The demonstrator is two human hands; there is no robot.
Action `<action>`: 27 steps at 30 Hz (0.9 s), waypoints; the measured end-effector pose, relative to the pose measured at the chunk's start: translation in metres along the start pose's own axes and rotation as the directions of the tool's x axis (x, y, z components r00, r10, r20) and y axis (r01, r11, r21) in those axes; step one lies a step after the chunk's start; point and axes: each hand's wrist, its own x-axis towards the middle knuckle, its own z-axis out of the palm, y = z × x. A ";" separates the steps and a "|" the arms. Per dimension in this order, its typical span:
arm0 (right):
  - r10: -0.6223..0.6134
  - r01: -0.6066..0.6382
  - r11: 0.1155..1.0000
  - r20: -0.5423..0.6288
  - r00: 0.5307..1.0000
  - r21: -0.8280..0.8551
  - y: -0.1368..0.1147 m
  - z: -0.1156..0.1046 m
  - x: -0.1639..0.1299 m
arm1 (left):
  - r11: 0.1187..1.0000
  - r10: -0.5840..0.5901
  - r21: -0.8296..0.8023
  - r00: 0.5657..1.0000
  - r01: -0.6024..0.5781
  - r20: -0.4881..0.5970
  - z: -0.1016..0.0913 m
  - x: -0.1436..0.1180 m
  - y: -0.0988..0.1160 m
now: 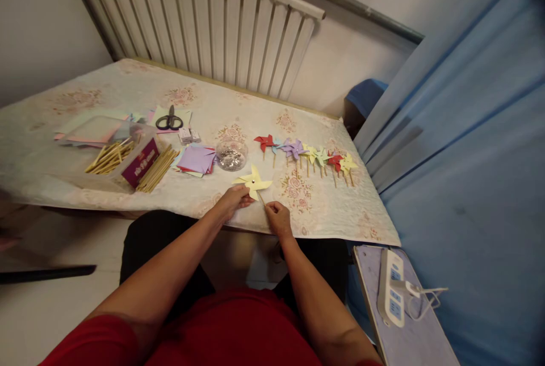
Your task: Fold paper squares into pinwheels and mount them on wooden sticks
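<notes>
Pinwheel (252, 181): pale yellow paper, four folded vanes, small dark pin at the centre, mounted on a thin wooden stick. Lies at the near edge of the surface (51, 150), which has a floral cloth. Left hand (233, 201) pinches a lower vane between its fingertips; right hand (278, 217) is closed around the stick's lower end.

Row of finished pinwheels (306, 155): red, blue, purple, yellow, green, just beyond to the right. Clear bowl (231, 155) of small silvery pieces, behind the yellow one. Stack of paper squares (196, 160), purple on top. Maroon box (140, 163) among wooden sticks (111, 156); pale lettering, unreadable. Scissors (169, 121), black handles.
</notes>
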 end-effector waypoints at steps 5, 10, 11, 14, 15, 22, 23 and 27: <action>0.009 -0.009 1.000 0.000 1.000 -0.009 -0.003 -0.001 -0.001 | 0.998 -0.001 -0.069 0.997 0.007 0.083 0.000 0.005 -0.005; 0.016 -0.016 1.000 0.000 1.000 0.010 -0.005 -0.002 -0.001 | 0.996 0.014 -0.088 0.994 -0.004 0.110 0.001 0.006 -0.010; 0.017 -0.017 1.000 0.002 1.000 0.010 -0.005 -0.002 -0.001 | 0.996 0.016 -0.085 0.994 -0.007 0.109 0.002 0.006 -0.010; 0.010 -0.010 1.000 0.003 1.000 0.014 -0.006 -0.002 -0.002 | 0.998 0.010 -0.065 0.995 -0.004 0.096 0.006 0.006 -0.010; 0.010 -0.010 1.000 0.003 1.000 0.017 -0.006 -0.002 -0.002 | 0.998 0.004 -0.056 0.996 0.001 0.091 0.007 0.006 -0.010; 0.028 -0.028 0.998 0.000 1.000 0.050 -0.008 -0.002 -0.002 | 0.996 0.044 -0.084 0.993 -0.034 0.114 0.008 0.006 -0.010; 0.027 -0.027 0.998 -0.003 1.000 0.051 -0.008 -0.002 -0.002 | 0.995 0.052 -0.096 0.991 -0.040 0.119 0.007 0.005 -0.010; 0.017 -0.016 0.999 -0.021 1.000 0.036 -0.010 -0.002 -0.002 | 0.993 0.054 -0.112 0.990 -0.040 0.127 0.007 0.004 -0.009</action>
